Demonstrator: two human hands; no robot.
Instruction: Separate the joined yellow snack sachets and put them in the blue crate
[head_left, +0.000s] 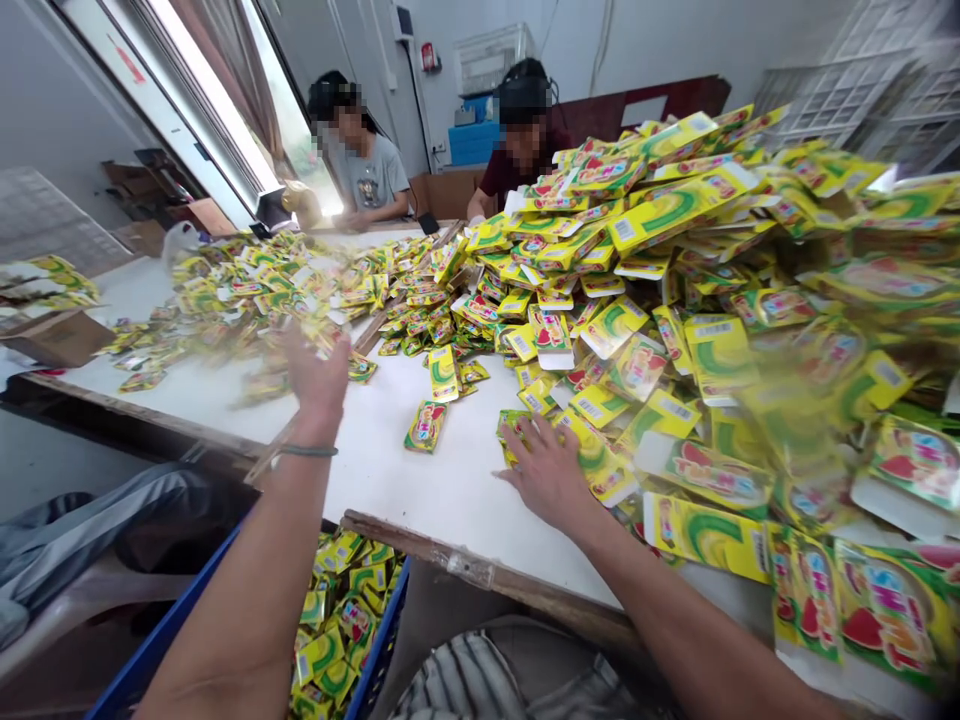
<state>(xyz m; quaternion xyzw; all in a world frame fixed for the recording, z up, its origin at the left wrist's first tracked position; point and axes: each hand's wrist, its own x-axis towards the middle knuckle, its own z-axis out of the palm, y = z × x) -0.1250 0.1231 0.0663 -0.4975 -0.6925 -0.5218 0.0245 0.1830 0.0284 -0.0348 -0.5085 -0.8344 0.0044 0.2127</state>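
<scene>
My left hand (319, 375) is over the white table, beside a spread of small yellow and green packets (262, 275). Its fingers are smeared by motion, so whether they hold anything does not show. My right hand (551, 475) lies palm down with fingers spread, touching a small green packet (511, 425) at the edge of a heap of flat yellow cartons (709, 355) with watermelon pictures. Between my hands, a small filled carton (426, 427) lies on the table, and a yellow carton (444, 373) rests just behind it.
Below the wooden table edge (450, 560), a blue crate (386, 630) holds many filled cartons. An open cardboard box (60, 338) stands at the left. Two people sit across the table, one in a grey shirt (375, 180). The carton heap rises high at the right.
</scene>
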